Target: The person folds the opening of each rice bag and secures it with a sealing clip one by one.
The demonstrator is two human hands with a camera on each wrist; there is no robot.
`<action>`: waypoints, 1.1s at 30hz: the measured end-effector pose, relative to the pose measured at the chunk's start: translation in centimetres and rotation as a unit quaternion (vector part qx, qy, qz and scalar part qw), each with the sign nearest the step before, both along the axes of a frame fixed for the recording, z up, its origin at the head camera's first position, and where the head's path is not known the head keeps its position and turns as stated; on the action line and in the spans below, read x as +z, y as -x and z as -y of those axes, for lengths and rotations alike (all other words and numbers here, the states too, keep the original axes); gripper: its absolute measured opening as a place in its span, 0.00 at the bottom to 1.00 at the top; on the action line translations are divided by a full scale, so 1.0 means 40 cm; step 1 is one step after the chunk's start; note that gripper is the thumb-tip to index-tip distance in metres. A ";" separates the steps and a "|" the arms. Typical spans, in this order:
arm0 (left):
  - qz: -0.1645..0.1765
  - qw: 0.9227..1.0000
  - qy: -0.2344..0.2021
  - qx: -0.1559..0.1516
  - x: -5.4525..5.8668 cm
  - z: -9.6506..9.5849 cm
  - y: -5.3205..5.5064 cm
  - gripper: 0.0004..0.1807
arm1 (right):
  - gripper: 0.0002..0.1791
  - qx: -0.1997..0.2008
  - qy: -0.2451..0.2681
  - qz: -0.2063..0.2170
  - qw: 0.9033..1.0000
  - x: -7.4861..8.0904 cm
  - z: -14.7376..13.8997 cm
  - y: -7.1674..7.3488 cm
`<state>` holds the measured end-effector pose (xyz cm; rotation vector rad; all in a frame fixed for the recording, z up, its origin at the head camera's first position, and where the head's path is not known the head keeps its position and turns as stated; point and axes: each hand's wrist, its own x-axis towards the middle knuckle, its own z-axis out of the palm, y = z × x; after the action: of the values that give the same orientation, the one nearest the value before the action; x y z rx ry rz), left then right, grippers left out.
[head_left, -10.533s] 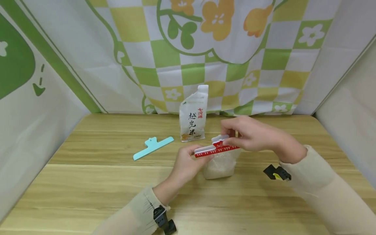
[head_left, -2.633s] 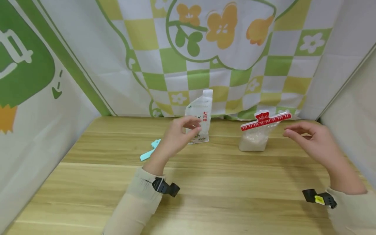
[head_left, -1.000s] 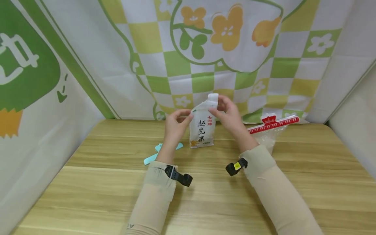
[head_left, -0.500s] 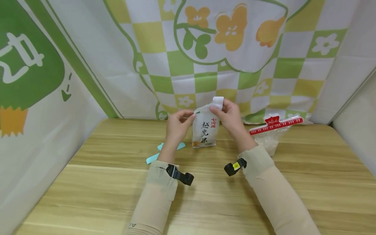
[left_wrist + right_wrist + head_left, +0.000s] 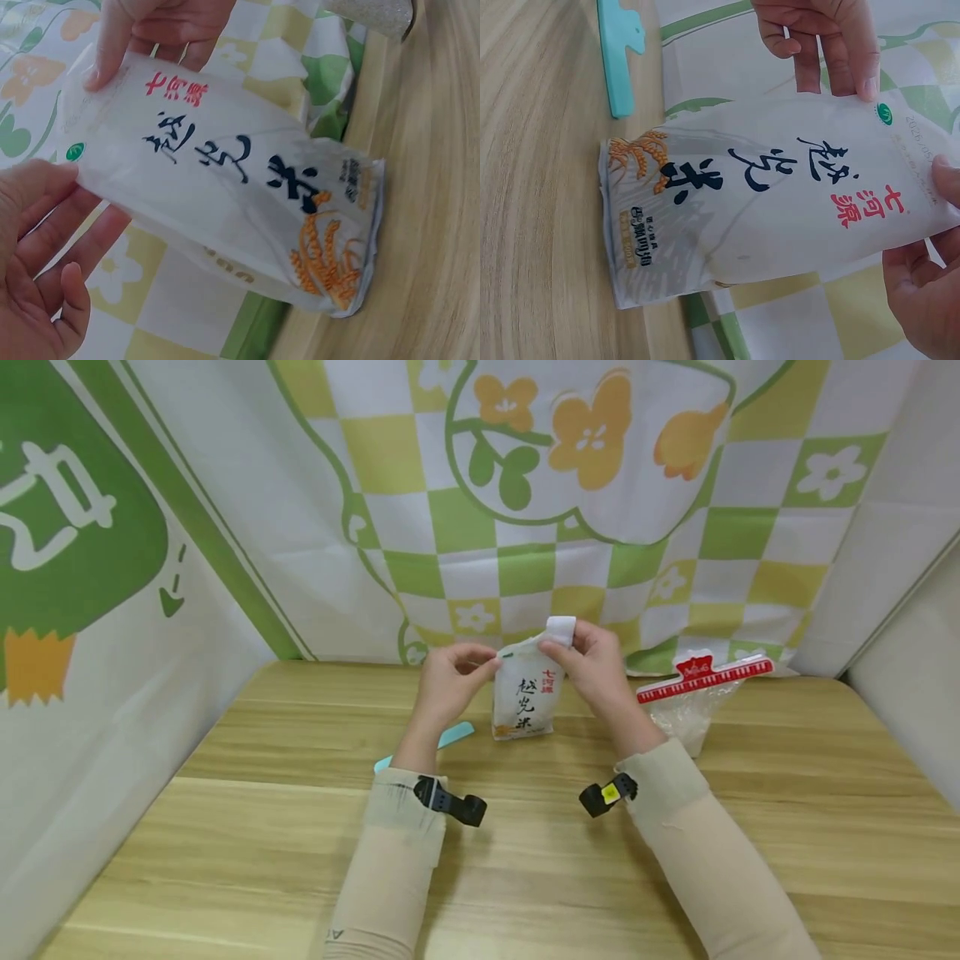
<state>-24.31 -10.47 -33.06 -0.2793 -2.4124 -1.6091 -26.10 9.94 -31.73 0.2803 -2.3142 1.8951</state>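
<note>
A white rice bag [image 5: 525,697] with black and red lettering stands upright near the middle back, its bottom edge right at the tabletop. My left hand [image 5: 450,685] pinches its upper left corner between thumb and index finger; in the left wrist view, the other fingers spread loosely behind. On the opposite side, my right hand [image 5: 595,670] grips the upper right part below the white top flap [image 5: 561,627], thumb in front and fingers behind. Orange grain ears [image 5: 326,259] are printed low on the bag. A teal bag clip [image 5: 456,734] lies partly hidden behind my left wrist.
At the back right stands a clear bag of rice [image 5: 684,720], closed across its top by a red and white bag clip [image 5: 705,678] and partly covered by my right forearm. A checkered, flowered cloth [image 5: 465,531] hangs behind the wooden table [image 5: 517,877].
Earlier my hands held the clear rice bag with the red clip; it now stands at the back right. Both hands moved to the white rice bag, whose top has since lowered slightly.
</note>
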 end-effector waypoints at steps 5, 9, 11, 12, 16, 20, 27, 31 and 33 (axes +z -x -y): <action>0.013 0.999 0.004 -0.033 0.003 0.005 -0.004 0.09 | 0.19 -0.003 -0.016 -0.003 1.000 0.002 -0.011 -0.016; 0.012 0.997 0.001 -0.072 0.009 0.007 -0.008 0.09 | 0.18 -0.004 -0.035 -0.022 0.999 0.002 -0.024 -0.034; 0.014 0.996 0.004 -0.089 0.011 0.006 -0.011 0.09 | 0.18 -0.002 -0.039 -0.031 0.999 0.001 -0.032 -0.044; 0.015 0.995 0.007 -0.097 0.012 0.006 -0.013 0.08 | 0.17 -0.001 -0.041 -0.032 0.999 0.001 -0.036 -0.049; 0.011 0.991 0.014 -0.129 0.014 0.003 -0.016 0.08 | 0.17 0.002 -0.039 -0.022 0.999 0.006 -0.051 -0.071; 0.014 0.987 0.011 -0.159 0.021 0.001 -0.023 0.07 | 0.18 -0.004 -0.044 -0.012 0.999 0.016 -0.063 -0.095; 0.040 0.976 0.010 -0.216 0.033 -0.003 -0.033 0.07 | 0.17 -0.008 -0.056 0.002 0.998 0.025 -0.082 -0.138; 0.045 0.971 0.015 -0.234 0.034 -0.002 -0.038 0.06 | 0.16 0.002 -0.062 -0.007 0.998 0.027 -0.087 -0.158; 0.048 0.970 0.017 -0.239 0.035 -0.002 -0.041 0.07 | 0.15 0.005 -0.059 -0.011 0.998 0.027 -0.089 -0.164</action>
<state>-22.66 -10.40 -31.67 -0.8652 -2.5838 -1.8002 -19.56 13.48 -30.66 0.3249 -2.4196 1.7539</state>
